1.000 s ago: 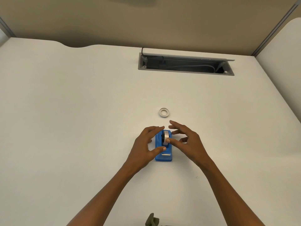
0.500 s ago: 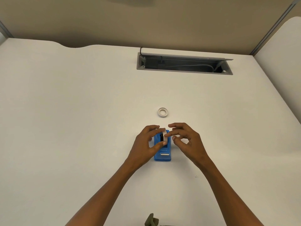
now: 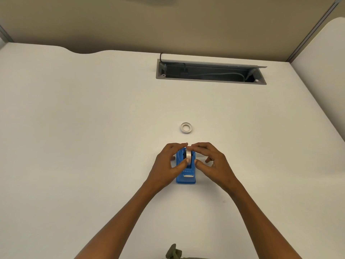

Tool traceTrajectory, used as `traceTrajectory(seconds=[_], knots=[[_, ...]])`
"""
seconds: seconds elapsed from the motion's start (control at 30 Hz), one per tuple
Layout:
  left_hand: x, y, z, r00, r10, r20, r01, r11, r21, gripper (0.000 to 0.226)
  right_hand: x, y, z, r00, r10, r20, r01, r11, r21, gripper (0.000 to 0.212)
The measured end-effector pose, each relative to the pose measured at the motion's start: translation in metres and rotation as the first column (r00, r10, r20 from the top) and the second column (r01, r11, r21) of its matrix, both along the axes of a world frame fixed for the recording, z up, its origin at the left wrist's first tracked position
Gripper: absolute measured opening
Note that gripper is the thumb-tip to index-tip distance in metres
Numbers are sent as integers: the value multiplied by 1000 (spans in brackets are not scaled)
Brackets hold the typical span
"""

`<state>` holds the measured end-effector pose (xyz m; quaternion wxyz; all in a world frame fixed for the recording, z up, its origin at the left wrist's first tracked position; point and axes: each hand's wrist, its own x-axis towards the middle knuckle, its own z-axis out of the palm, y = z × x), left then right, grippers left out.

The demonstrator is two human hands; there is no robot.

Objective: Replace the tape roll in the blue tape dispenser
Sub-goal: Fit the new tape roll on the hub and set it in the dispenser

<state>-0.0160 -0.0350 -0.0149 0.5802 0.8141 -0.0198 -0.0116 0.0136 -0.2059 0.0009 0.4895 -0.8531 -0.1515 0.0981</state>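
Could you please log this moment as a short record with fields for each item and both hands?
surface: white desk
dispenser: blue tape dispenser, on desk
roll in dispenser: tape roll, upright in cradle
left hand: fingertips on roll
right hand: fingertips on roll
spare ring: flat on desk, beyond dispenser
background: open cable tray

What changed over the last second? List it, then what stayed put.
Both hands closed in: the left hand and right hand now pinch the tape roll from either side, seated upright in the blue dispenser. Earlier the right fingers were spread. The loose ring and the dispenser stayed put.
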Motion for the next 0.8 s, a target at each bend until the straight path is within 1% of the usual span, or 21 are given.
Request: traceTrajectory(seconds=[0.13,0.23,0.43,0.57,0.7,0.8], knots=[[-1,1,0,1000,6,6,-6,1000,-27,42,1,1,-1,1000,-1,-12,0,1000,-12,39],[-1,1,0,999,15,34,-13,998,-54,34,2,2,-2,1000,-13,-18,13,1000,-6,36],[-1,4,-4,999,18,50,-16,999,-34,35,3,3,-2,999,-24,-28,24,1000,18,35],[1,4,-4,999,5,46,-4,1000,-8,31,0,3,-1,998,-55,33,52,997,64,41],[3,3,-4,999,24,31,-24,1000,2,28,-1,1,0,990,-90,113,80,993,91,26],[4,3,-6,999,35,36,-36,999,20,27,-1,-1,1,990,-77,120,70,996,61,27]])
